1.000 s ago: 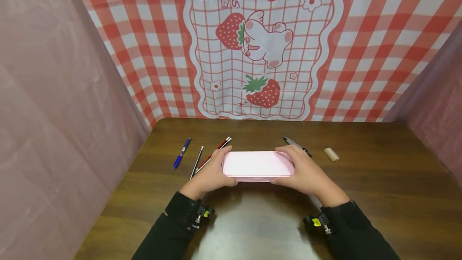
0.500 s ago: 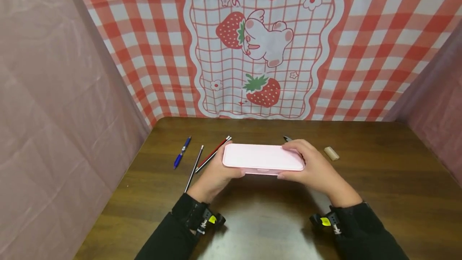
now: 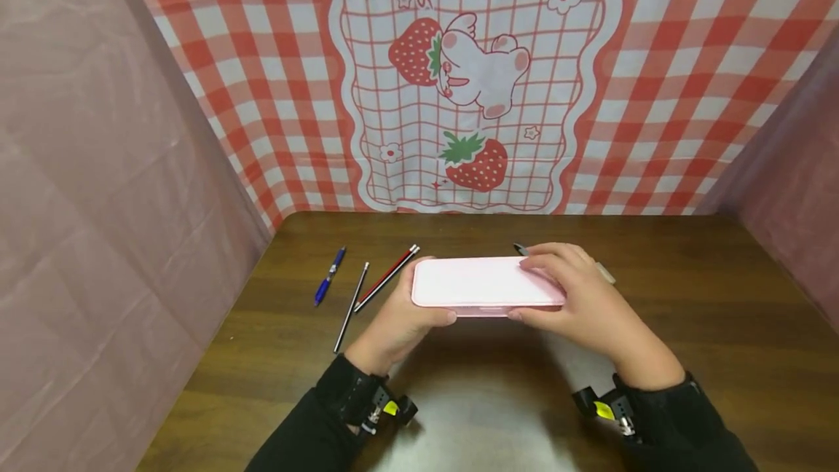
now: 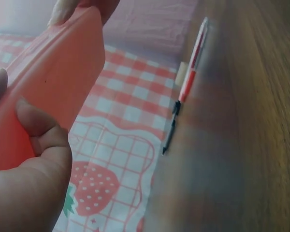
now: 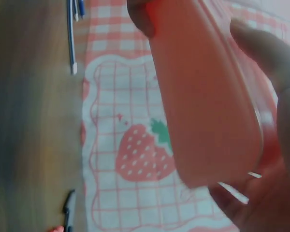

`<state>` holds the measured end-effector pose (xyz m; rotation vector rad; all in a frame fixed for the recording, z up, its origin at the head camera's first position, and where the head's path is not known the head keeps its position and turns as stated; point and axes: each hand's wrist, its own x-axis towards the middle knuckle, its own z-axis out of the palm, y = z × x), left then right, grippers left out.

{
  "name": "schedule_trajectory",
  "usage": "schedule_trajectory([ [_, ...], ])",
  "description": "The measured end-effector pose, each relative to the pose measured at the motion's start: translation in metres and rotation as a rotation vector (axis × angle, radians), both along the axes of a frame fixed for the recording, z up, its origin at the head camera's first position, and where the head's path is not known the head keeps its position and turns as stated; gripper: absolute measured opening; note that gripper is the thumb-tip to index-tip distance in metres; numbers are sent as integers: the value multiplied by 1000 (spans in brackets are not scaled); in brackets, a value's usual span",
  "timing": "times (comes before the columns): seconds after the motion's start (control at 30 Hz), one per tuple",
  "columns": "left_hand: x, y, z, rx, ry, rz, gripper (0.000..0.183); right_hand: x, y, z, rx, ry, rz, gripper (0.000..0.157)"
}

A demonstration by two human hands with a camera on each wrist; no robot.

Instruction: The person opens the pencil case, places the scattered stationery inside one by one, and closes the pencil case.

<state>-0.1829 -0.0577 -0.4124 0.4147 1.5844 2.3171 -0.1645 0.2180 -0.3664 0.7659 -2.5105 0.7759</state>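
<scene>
A closed pale pink pencil case point(image 3: 481, 282) is held up over the table between both hands. My left hand point(image 3: 409, 312) grips its left end, the thumb along the front side. At the right end, my right hand point(image 3: 590, 304) holds the case with the thumb on the front edge and fingers over the lid. The left wrist view shows the case's underside point(image 4: 70, 72) tilted, with the left fingers pressed against it. In the right wrist view the case point(image 5: 208, 96) hangs clear of the tabletop.
On the wooden table point(image 3: 249, 370) lie a blue pen point(image 3: 331, 277), a dark pencil point(image 3: 352, 308) and a red and a black pencil point(image 3: 388, 277) on the left. Behind the right hand show a pen tip point(image 3: 521, 248) and an eraser point(image 3: 606, 273). A checked cloth point(image 3: 275, 79) hangs behind.
The case has moved slightly up and to the right with both hands. My right hand has shifted right, its fingers spreading further over the lid and now covering much of the pen and eraser.
</scene>
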Motion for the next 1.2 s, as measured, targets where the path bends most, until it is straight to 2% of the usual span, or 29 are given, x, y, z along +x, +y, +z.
schedule_trajectory([
  [0.17,2,1,2,12,-16,33,93,5,-14,3,34,207,42,46],
  [0.27,1,0,0,23,-41,51,90,6,-22,2,59,284,83,37],
  [0.4,1,0,-1,40,-55,47,86,6,-26,-1,37,368,131,32],
  [0.53,1,-1,1,43,-56,36,84,4,-28,-3,21,490,168,38],
  [0.7,2,-1,3,4,-82,30,85,4,-30,-6,104,593,184,23],
  [0.87,1,2,0,-53,-131,35,86,7,-34,-10,162,589,214,18],
  [1.03,0,3,-2,-91,-136,37,82,15,-41,-11,233,523,234,19],
  [1.2,4,4,3,-135,-157,23,76,24,-45,-6,333,451,197,37],
])
